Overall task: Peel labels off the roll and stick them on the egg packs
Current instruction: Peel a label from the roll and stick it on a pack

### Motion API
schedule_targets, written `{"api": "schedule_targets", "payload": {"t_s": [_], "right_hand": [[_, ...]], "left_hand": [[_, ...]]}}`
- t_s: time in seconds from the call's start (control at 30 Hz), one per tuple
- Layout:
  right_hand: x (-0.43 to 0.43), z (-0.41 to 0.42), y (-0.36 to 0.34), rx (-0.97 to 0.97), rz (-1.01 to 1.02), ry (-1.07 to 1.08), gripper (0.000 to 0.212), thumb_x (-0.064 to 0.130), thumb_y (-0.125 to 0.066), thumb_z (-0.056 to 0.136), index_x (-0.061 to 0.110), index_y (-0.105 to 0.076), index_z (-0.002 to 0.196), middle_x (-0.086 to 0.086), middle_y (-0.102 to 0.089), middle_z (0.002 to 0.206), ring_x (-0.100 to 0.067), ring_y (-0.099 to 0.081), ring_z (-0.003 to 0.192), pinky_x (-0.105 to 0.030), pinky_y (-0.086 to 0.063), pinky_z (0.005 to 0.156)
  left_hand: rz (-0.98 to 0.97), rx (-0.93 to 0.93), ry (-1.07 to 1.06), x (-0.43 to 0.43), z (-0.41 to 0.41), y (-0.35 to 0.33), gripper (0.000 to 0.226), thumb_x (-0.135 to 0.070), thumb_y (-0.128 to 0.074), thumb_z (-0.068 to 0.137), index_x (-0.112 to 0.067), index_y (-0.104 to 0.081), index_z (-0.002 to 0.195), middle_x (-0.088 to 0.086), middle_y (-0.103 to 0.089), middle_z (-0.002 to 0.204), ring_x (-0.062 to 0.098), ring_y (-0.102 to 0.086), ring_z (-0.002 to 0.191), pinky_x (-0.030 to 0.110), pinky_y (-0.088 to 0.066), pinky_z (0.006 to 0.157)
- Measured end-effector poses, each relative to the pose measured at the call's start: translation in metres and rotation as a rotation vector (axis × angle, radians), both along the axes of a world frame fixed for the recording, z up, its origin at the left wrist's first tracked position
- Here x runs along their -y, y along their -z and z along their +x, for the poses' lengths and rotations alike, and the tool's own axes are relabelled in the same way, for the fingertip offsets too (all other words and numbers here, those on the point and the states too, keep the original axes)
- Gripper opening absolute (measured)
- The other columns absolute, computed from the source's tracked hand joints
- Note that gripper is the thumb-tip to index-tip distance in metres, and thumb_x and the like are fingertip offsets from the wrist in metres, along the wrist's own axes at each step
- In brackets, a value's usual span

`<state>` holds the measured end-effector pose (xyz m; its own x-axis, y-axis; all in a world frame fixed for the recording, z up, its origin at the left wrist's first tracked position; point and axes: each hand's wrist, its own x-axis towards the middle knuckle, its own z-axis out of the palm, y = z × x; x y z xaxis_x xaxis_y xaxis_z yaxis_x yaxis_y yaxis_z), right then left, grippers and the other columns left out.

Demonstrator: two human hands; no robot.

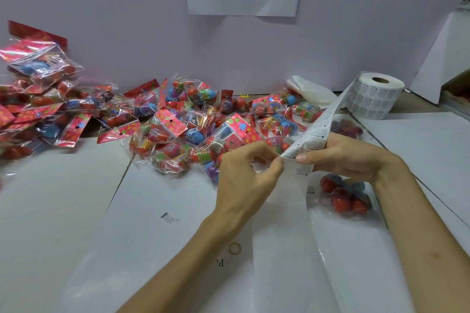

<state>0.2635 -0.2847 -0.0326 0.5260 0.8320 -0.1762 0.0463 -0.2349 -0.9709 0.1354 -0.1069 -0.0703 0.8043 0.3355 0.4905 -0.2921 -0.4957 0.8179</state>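
Strip of white printed labels runs from a white paper roll near the far right corner of the white worktop; right hand grips it, left hand pinches its edge. Clear packs of colourful eggs heap along the far edge.

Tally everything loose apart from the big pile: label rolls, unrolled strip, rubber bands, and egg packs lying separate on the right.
Label roll: 1
Label strip: 1
Rubber band: 1
Egg packs apart on the right: 2, a near one and a far one
Total: 5
The main pile is too tangled to count.
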Motion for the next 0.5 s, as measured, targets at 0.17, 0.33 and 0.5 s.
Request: {"api": "schedule_targets", "payload": {"t_s": [0.17,0.33,0.5], "right_hand": [[-0.0004,-0.0009,-0.0012,-0.009,-0.011,-0.007,0.032,0.016,-0.072,0.086,0.010,-0.074,0.117,-0.016,-0.071,0.124,-0.031,-0.068,0.116,-0.030,-0.058,0.090],[0.0012,0.0016,0.0010,0.025,-0.047,-0.002,0.041,0.014,-0.069,0.086,0.002,-0.068,0.125,-0.017,-0.070,0.126,-0.034,-0.065,0.120,-0.040,-0.054,0.102],[0.0005,0.0016,0.0028,0.023,-0.056,-0.008,0.039,0.014,-0.074,0.088,0.002,-0.068,0.124,-0.017,-0.070,0.126,-0.035,-0.065,0.121,-0.042,-0.051,0.105]], "left_hand": [[-0.037,-0.048,0.015,0.0010,-0.0003,-0.0006,0.010,-0.012,-0.076,0.086,-0.017,-0.077,0.077,-0.013,-0.070,0.071,0.002,-0.064,0.073,0.007,-0.043,0.062],[-0.072,-0.073,0.026,-0.0007,0.0015,-0.0009,0.015,-0.017,-0.075,0.090,-0.014,-0.077,0.076,-0.011,-0.070,0.068,0.003,-0.063,0.068,0.009,-0.044,0.062],[-0.106,-0.090,0.061,-0.0076,0.0026,-0.0052,0.013,-0.018,-0.074,0.092,-0.017,-0.079,0.080,-0.009,-0.073,0.071,0.001,-0.062,0.066,0.010,-0.044,0.063]]}}
